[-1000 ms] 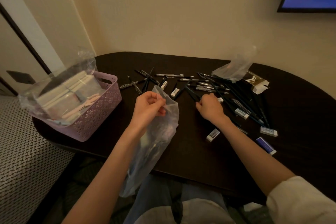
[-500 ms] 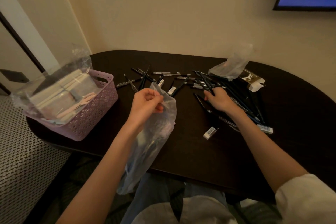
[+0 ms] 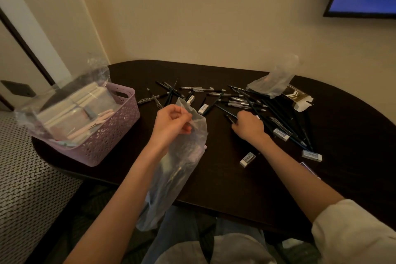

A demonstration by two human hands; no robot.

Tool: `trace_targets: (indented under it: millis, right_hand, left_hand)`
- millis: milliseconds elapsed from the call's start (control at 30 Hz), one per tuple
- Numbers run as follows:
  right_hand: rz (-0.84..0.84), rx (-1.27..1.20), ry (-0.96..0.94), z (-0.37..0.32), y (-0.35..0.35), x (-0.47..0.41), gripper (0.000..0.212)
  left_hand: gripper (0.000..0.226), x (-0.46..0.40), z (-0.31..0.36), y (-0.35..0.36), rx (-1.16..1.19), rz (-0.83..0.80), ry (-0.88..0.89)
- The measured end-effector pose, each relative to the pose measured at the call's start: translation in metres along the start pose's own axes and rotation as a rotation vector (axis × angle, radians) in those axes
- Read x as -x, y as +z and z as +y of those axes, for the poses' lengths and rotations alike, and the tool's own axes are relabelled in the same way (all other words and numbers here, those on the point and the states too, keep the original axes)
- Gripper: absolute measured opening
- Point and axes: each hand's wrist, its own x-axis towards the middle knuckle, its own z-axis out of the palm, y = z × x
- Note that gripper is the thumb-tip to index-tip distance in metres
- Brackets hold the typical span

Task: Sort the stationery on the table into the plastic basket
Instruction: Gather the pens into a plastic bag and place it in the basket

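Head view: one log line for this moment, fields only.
left hand: pinching clear plastic bag open at its mouth | right hand: closing on pens on table | purple basket: bagged items inside

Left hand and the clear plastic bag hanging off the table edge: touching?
Touching. The head view shows the left hand pinching the rim of the clear plastic bag between thumb and fingers, holding its mouth up.

One lilac basket (image 3: 111,135). Three clear plastic bags: one over the basket (image 3: 64,96), one hanging mid-frame (image 3: 177,169), one at the far pile (image 3: 276,81). Five white erasers visible (image 3: 247,159). One open carton (image 3: 300,100). Pens and pencils (image 3: 246,100): a tangled pile, too many to count.
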Motion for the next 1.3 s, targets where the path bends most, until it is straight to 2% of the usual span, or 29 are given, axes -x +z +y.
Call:
trace_targets:
  millis: [200,333,500,667,833,967,1133,1300]
  right_hand:
    - [-0.236,-0.576,-0.023,-0.007,-0.025,-0.005,0.01]
    - [-0.211,-0.686,-0.034,0.008,-0.04,-0.003,0.018]
    - [0.012,-0.618,-0.046,0.031,-0.048,-0.007,0.023]
    - [0.097,-0.311,-0.073,0.051,-0.045,-0.011,0.022]
    - [0.037,-0.046,-0.11,0.058,-0.027,-0.008,0.015]
    - [-0.023,0.066,-0.059,0.054,-0.02,-0.006,0.022]
    - [-0.066,0.087,-0.078,0.041,-0.018,-0.011,0.014]
    - [0.046,-0.217,-0.138,0.025,-0.033,-0.013,0.017]
  left_hand:
    - [0.002,0.0,0.001,-0.006,0.001,0.008,0.01]
    - [0.002,0.0,0.002,-0.006,0.0,-0.007,0.007]
    - [0.002,0.001,0.002,0.0,0.004,-0.029,0.014]
    - [0.001,0.001,0.004,0.009,0.013,-0.06,0.02]
    - [0.002,0.0,0.003,0.013,0.006,-0.071,0.021]
    - [0.001,0.001,0.004,0.012,0.005,-0.067,0.025]
    - [0.0,0.002,0.007,0.007,0.007,-0.061,0.032]
    - [0.002,0.0,0.008,0.002,0.0,-0.048,0.031]
